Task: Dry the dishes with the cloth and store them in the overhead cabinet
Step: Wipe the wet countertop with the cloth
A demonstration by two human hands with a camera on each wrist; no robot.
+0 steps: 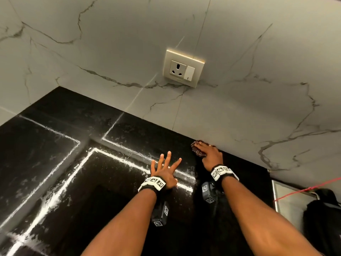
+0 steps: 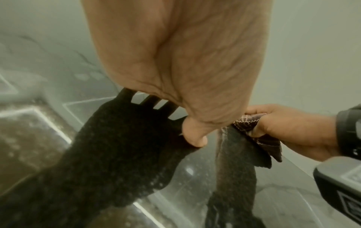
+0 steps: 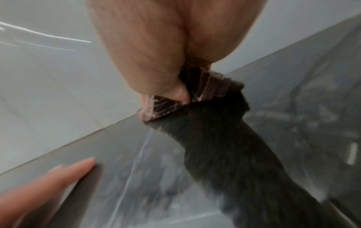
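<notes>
a head camera looks down at a glossy black bench (image 1: 129,126) that meets a marble-patterned wall (image 1: 239,89). a socket (image 1: 184,68) with a switch sits on the wall above.

the right hand (image 1: 210,154) is at the back of the bench, right where it meets the wall. it is clenched around a dark brown cloth (image 1: 198,148) with thin pale stripes, bunched up under the fingers. in the right wrist view the thumb and fingers pinch the gathered cloth (image 3: 195,92) just at the bench surface, touching it or nearly so.

the left hand (image 1: 164,170) is released, fingers straight and spread, hovering low over the bench just beside the right hand. it holds nothing. whether its palm touches the surface cannot be told.

the cloth is crumpled, so its long axis is hard to read; the bunch seems to run roughly along the foot of the wall, with loose corners poking out past the fingertips.

no dishes and no overhead cabinet show in any view. judging by that, either the drying has not begun or the dishes are already stored; the views do not settle which. the cloth is in hand, so it looks ready for use or for setting down.

at the lower right edge, a red cord (image 1: 313,187) crosses a metal surface.
</notes>
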